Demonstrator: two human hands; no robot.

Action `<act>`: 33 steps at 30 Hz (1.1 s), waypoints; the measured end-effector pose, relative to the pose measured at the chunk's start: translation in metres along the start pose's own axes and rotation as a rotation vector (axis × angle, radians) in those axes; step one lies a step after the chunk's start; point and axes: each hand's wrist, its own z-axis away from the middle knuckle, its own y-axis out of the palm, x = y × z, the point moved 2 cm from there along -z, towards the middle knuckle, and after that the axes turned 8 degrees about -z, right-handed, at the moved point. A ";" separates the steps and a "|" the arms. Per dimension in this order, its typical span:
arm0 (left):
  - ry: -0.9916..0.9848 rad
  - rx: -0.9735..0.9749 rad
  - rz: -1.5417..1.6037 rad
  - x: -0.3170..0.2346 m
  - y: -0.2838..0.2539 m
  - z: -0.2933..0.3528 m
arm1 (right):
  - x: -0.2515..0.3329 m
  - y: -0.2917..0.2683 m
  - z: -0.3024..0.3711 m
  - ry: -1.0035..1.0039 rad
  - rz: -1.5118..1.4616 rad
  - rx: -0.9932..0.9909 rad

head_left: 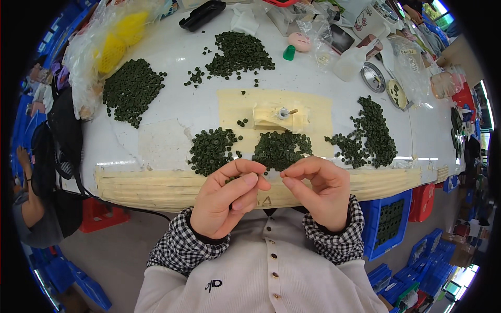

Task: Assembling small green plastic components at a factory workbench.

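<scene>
My left hand (pixel 228 197) is closed in a pinch just over the table's near edge, thumb against the fingers. A speck of dark green shows by its index finger, but I cannot make out what it holds. Facing it, my right hand (pixel 319 192) pinches thumb to index finger; anything between those tips is too small to name. The two hands' fingertips are a little apart. Just beyond them lie a pile of small dark green round parts (pixel 281 149) and a similar pile (pixel 211 150) to its left. Behind stands a tape-wrapped block (pixel 276 116) with a small upright pin.
More dark green parts lie in a right pile (pixel 377 133), a far-left pile (pixel 133 89) and a back pile (pixel 240 53). A green cap (pixel 288 52), a pink rounded object (pixel 299 41) and a white bottle (pixel 348 64) stand behind. A blue crate (pixel 369 229) sits below the table's right side.
</scene>
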 end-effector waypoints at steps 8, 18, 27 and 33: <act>0.031 -0.018 -0.044 0.005 -0.001 0.000 | -0.001 0.003 0.002 0.044 -0.064 0.023; 0.069 0.042 -0.028 0.008 -0.006 0.001 | -0.004 0.003 0.005 0.142 -0.200 0.010; 0.009 -0.057 -0.083 0.005 -0.001 0.001 | -0.002 0.004 0.004 0.036 -0.062 -0.001; 0.028 -0.071 -0.126 0.006 -0.001 0.000 | 0.006 0.009 0.002 -0.237 0.242 -0.017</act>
